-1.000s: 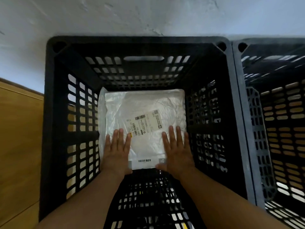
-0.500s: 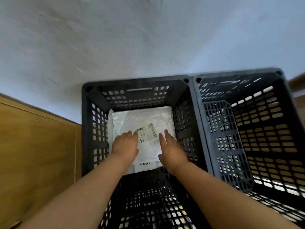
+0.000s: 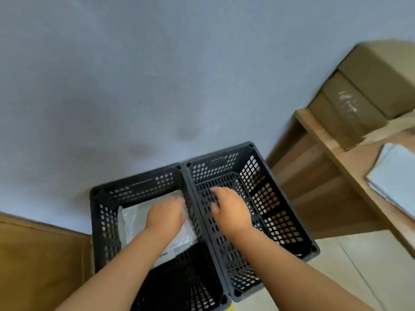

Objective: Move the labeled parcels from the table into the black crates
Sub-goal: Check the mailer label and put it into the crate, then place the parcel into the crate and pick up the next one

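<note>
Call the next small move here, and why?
Probably swing both hands right toward the table for another parcel. The white labeled parcel already lies flat in the left black crate; left hand and right hand hold nothing, and white parcels wait on the table.

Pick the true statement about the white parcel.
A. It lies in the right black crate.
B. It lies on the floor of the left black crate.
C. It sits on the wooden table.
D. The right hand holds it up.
B: the white parcel lies flat inside the left black crate, under the left hand.
</note>
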Available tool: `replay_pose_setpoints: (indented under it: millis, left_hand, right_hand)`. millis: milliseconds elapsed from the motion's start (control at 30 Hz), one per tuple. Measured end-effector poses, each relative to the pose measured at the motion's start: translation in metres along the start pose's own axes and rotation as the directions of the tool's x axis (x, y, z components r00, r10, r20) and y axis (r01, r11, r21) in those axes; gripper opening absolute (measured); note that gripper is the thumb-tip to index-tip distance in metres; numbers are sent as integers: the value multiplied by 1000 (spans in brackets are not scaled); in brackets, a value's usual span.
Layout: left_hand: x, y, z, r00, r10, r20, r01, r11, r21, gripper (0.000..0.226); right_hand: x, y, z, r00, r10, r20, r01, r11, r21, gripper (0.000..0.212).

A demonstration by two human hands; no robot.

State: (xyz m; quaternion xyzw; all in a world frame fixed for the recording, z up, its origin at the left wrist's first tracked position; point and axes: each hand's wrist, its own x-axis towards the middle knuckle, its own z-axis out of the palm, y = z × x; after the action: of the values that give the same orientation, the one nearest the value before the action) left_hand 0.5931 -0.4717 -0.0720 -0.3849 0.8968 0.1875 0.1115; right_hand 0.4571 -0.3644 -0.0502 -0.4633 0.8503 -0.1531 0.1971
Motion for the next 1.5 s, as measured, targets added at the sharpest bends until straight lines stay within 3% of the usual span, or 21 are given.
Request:
replay_pose_setpoints:
  millis: [267,667,1033,1200,1267,1500]
  left_hand:
    - [-22,157,-27,991,130,20,-131,990,46,50]
    - [-59,430,0,967,249,-49,-253,959,-128,56]
    - [-10,538,33,976,213,42,-204,966,-162,50]
    - [32,584,51,970,212,117,-188,964,-189,33]
    - [46,602,56,966,199,164,-163,964,-210,21]
    - [96,631,77,964,52,259,21,963,-270,14]
  right_hand:
    - [-90,120,-132,980,180,-83,-173,981,91,31]
    - [-212,342,-265,883,432,-186,-419,902,105,24]
    - [-215,465,-311,837,525,-155,-495,847,195,26]
    - [-192,520,-341,820,557,-127,-540,829,146,24]
    - [-178,542,-355,816,569,-96,-561,821,105,25]
    - [-117,597,-383,836,549,-15,-548,836,31,25]
